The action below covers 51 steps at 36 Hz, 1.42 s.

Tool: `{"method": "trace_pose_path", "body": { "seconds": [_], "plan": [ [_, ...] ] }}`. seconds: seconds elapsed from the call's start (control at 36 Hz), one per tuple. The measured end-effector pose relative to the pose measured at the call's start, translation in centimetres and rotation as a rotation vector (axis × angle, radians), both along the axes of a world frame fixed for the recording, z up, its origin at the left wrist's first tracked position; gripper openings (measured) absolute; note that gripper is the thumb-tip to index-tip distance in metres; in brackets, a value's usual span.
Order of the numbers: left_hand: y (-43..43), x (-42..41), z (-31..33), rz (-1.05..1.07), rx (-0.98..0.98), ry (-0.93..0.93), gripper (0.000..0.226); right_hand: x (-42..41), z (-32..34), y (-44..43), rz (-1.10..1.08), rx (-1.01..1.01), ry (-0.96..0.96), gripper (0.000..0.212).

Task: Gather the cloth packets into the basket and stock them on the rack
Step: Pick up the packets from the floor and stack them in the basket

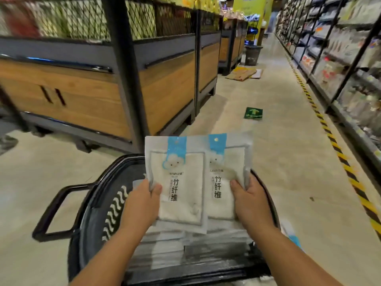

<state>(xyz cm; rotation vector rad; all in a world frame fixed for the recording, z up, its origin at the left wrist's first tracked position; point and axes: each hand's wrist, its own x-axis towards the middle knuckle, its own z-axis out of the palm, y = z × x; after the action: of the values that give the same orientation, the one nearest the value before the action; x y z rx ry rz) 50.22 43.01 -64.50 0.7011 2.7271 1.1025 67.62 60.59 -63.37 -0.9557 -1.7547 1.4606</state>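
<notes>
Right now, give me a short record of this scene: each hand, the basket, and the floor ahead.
left hand: grips the left packet at its left side
right hand: grips the right packet, which the left packet overlaps
basket: below both hands, more packets inside
floor ahead: green arrow sticker, flattened cardboard, dark bin

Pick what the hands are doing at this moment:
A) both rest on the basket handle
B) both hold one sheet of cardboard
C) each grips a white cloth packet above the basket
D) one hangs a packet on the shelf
C: the left hand grips the left packet and the right hand grips the right packet, their edges overlapping, above the basket.
</notes>
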Motion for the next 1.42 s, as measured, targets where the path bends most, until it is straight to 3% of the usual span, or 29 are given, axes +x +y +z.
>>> {"method": "trace_pose_path", "body": {
  "seconds": [0.11,0.31,0.39,0.47,0.53,0.58,0.67,0.75,0.81,0.94,1.06,1.42],
  "plan": [
    [-1.3,-1.5,-3.6,0.020,-0.142,-0.083,0.026,-1.8,-2.5,-0.9,0.013,0.009,-0.102,0.022],
    [-0.7,-3.0,-4.8,-0.085,-0.380,0.013,0.026,-2.0,-4.7,0.3,0.003,0.049,-0.404,0.035],
    [-1.2,-3.4,-5.9,-0.034,-0.388,-0.050,0.033,-1.9,-5.1,0.2,-0.020,0.108,-0.582,0.058],
    [-1.6,-3.3,-6.5,0.044,-0.397,-0.097,0.046,-1.8,-5.7,-0.2,-0.009,0.288,-0.788,0.085],
    [-1.9,-2.9,-6.2,0.095,-0.406,-0.064,0.048,-1.9,-5.9,-0.7,0.052,0.499,-0.981,0.075],
    [-2.0,-2.6,-5.6,0.092,-0.425,-0.007,0.058,-2.1,-5.9,-1.3,0.260,0.629,-1.066,0.066],
    [-1.7,-2.2,-5.6,-0.123,-0.386,0.073,0.064,-2.5,-6.9,-2.0,0.587,0.635,-1.129,0.074],
    [-1.3,-1.3,-6.7,-0.447,-0.486,-0.034,0.072,-2.5,-8.0,-1.5,0.651,0.602,-1.178,0.075],
    [-1.4,-1.1,-7.5,-0.528,-0.629,-0.083,0.075,-2.5,-8.4,-1.2,0.680,0.582,-1.213,0.073],
    [-1.4,-2.1,-6.9,-0.387,-0.668,-0.218,0.078,-2.7,-8.7,-0.8,0.675,0.462,-1.203,0.087],
    [-1.0,-2.8,-7.2,-0.409,-0.666,-0.275,0.079,-3.5,-9.1,-0.1,0.741,0.470,-1.267,0.075],
    [-0.5,-3.3,-8.5,-0.427,-0.686,-0.234,0.077,-3.9,-9.3,0.9,0.814,0.378,-1.291,0.072]
  ]
}}
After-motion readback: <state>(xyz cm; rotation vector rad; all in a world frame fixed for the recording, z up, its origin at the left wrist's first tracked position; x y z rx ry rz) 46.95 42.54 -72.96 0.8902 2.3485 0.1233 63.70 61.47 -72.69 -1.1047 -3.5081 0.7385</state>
